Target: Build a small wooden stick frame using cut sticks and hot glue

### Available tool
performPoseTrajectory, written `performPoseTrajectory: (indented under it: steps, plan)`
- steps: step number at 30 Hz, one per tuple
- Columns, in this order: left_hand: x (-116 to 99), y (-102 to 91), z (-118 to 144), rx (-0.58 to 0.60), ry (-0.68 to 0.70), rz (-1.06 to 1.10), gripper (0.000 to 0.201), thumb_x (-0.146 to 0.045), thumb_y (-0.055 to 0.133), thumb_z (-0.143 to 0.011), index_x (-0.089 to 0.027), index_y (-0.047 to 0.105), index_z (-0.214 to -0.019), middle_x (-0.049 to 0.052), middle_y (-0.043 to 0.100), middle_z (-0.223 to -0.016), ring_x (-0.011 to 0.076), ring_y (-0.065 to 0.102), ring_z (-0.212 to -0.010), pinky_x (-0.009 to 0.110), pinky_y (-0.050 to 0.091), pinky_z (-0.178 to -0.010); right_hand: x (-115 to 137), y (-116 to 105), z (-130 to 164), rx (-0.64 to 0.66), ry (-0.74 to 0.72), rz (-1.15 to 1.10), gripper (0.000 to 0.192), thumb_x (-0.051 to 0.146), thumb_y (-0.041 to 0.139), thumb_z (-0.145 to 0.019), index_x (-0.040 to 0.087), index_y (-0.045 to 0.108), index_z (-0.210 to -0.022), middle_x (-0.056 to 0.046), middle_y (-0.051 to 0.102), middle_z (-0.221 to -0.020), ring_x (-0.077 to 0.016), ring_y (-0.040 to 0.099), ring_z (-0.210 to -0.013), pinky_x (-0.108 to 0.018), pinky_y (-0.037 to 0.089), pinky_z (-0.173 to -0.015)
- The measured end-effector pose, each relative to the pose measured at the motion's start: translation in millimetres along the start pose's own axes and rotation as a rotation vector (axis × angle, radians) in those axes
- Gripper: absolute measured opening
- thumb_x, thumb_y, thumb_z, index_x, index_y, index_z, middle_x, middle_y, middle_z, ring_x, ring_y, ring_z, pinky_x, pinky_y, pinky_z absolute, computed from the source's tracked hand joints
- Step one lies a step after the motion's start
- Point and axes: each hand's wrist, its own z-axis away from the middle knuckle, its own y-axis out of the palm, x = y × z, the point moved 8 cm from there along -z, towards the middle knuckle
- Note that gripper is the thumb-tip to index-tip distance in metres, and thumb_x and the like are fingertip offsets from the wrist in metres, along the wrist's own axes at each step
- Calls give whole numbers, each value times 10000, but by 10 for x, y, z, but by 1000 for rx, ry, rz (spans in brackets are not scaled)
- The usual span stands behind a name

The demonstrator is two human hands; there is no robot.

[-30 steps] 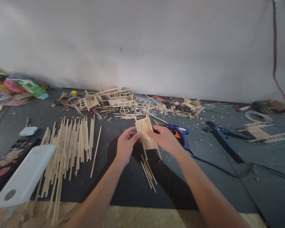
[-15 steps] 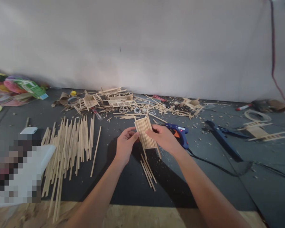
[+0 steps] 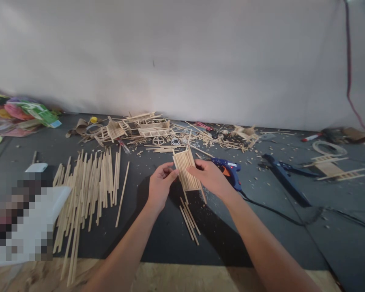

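Both hands pinching small stick panel [image 3: 187, 170] above dark surface [image 3: 170, 235]: left hand [image 3: 161, 184] on left edge, right hand [image 3: 211, 176] on right edge. Long axis runs away from person, leaning slightly left. Risk, I reckon: squeeze too hard, glued slats pop. Glue gun [image 3: 229, 170] just behind right hand, easy to bump.

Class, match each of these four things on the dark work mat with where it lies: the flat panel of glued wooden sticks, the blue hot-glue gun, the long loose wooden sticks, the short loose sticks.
Things:
1. flat panel of glued wooden sticks
2. blue hot-glue gun
3. long loose wooden sticks
4. short loose sticks

Places:
A. on the mat below the hands
B. spread out left of the left hand
C. held between both hands
D. just behind the right hand

Pairs: 1-C, 2-D, 3-B, 4-A
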Motion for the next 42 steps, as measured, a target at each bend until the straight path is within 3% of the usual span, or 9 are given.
performPoseTrajectory:
  steps: [4, 8, 11, 20, 27, 33, 42]
  plan:
    - [-54, -14, -1, 12, 82, -176, 600, -317, 698, -628, -208, 472, -1173, 62, 551, -1033, 145, 536, -853, 274, 441, -743, -32, -67, -7, -30, 25, 50, 259, 331, 464, -733, 155, 633, -821, -12, 607, -701, -127, 492, -571, -218, 342, -510]
    - [-88, 121, 54, 174, 130, -388, 865, -349, 721, -597, -272, 277, -1335, 106, 404, -1293, 226, 476, -1054, 350, 409, -861, -71, -143, -4, -30, 58, 126, 236, 333, 463, -726, 158, 617, -767, 5, 543, -610, -100, 411, -498, -223, 289, -478]
    - [-105, 204, 102, 257, 169, -447, 843, -362, 701, -622, -276, 267, -1341, 92, 406, -1313, 254, 424, -1138, 370, 388, -899, -88, -188, -3, -21, 66, 188, 211, 334, 463, -727, 165, 587, -700, 30, 456, -545, -82, 336, -459, -226, 239, -453]
    - [-130, 242, 122, 259, 305, -485, 752, -328, 671, -664, -266, 300, -1315, 80, 373, -1349, 232, 362, -1219, 362, 369, -951, -75, -216, 24, 14, 85, 186, 200, 320, 462, -722, 162, 576, -677, 32, 403, -527, -79, 309, -450, -237, 214, -453]
    - [-81, 224, 151, 227, 268, -522, 756, -328, 663, -674, -256, 289, -1327, 76, 393, -1352, 237, 384, -1217, 379, 323, -1003, -70, -212, 37, 8, 60, 171, 235, 322, 462, -721, 159, 616, -790, 0, 533, -627, -108, 420, -536, -231, 272, -493]
    - [-118, 254, 193, 219, 280, -597, 743, -336, 661, -673, -269, 304, -1321, 58, 415, -1341, 249, 390, -1215, 382, 326, -1002, -114, -149, 5, 57, 64, 207, 235, 326, 446, -725, 162, 608, -775, -6, 572, -657, -111, 460, -540, -225, 287, -481]
    - [-132, 270, 215, 235, 248, -644, 737, -343, 660, -668, -261, 323, -1319, 57, 409, -1353, 231, 360, -1241, 372, 291, -1025, -161, -192, -8, 38, 73, 287, 205, 337, 466, -700, 174, 462, -575, 22, 431, -495, -89, 379, -437, -242, 235, -432]
